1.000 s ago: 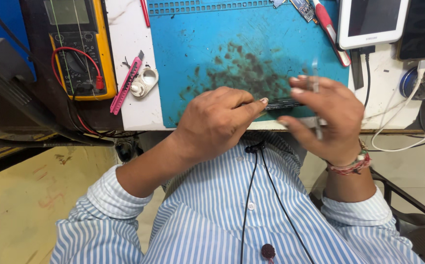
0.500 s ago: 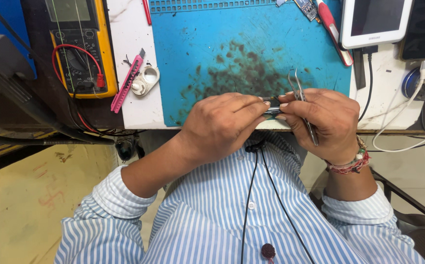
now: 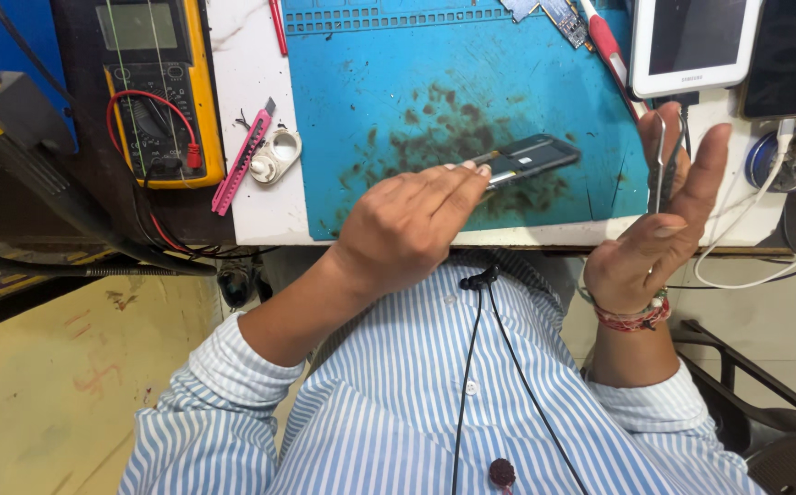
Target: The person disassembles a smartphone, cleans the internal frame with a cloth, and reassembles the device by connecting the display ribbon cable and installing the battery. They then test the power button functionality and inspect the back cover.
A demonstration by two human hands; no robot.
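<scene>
From above, the left hand (image 3: 411, 225) sits at the centre of the frame, fingers pressed together in a pinch on one end of a dark, flat phone part (image 3: 528, 158), which lies over the stained blue work mat (image 3: 389, 55) just right of centre. The right hand (image 3: 659, 220), at the right edge, is spread with its palm open, thin metal tweezers (image 3: 662, 151) caught upright between its fingers. At upper left stands a yellow multimeter (image 3: 150, 87); a white tablet (image 3: 696, 41) lies at upper right.
</scene>
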